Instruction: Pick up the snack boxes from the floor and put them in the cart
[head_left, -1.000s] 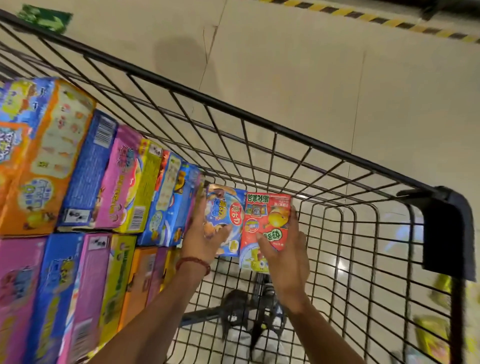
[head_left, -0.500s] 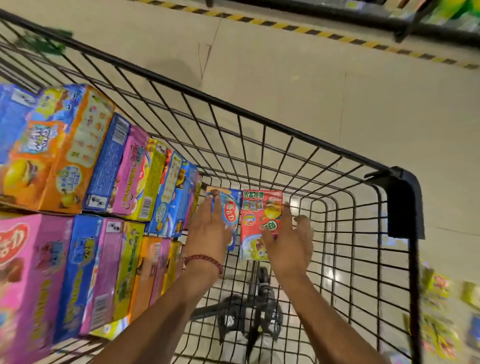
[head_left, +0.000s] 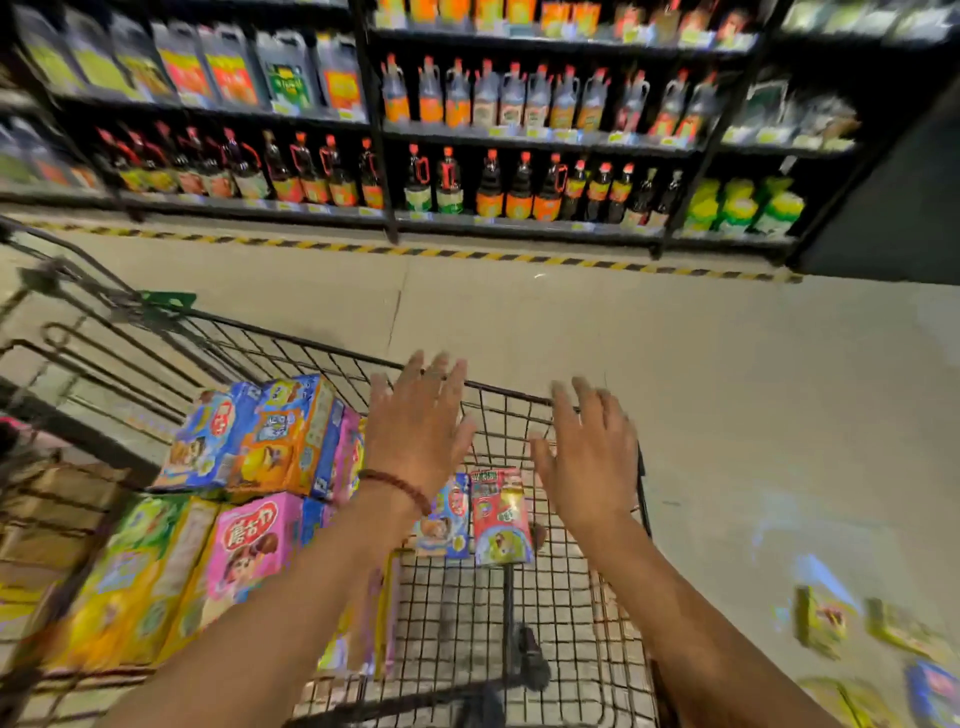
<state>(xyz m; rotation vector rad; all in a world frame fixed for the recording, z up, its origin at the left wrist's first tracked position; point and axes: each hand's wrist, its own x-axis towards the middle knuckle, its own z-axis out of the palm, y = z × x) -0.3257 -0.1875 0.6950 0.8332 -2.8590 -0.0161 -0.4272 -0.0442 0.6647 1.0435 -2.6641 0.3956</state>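
A black wire cart stands in front of me, its left half stacked with several colourful snack boxes. A red snack box and a blue snack box stand upright side by side in the cart's open right part. My left hand, with a beaded bracelet at the wrist, hovers above the cart with fingers spread and holds nothing. My right hand is also raised over the cart, fingers straight and empty. More snack boxes lie on the floor at the lower right, blurred.
Dark store shelves full of bottles run along the far side of the aisle, behind a yellow-black floor stripe. Pale floor stretches to the right of the cart. Another wire cart frame stands at the left.
Both hands have let go of the blue and red boxes, which now stand in the cart, and have lifted up. My view has tilted up, revealing the shelves.
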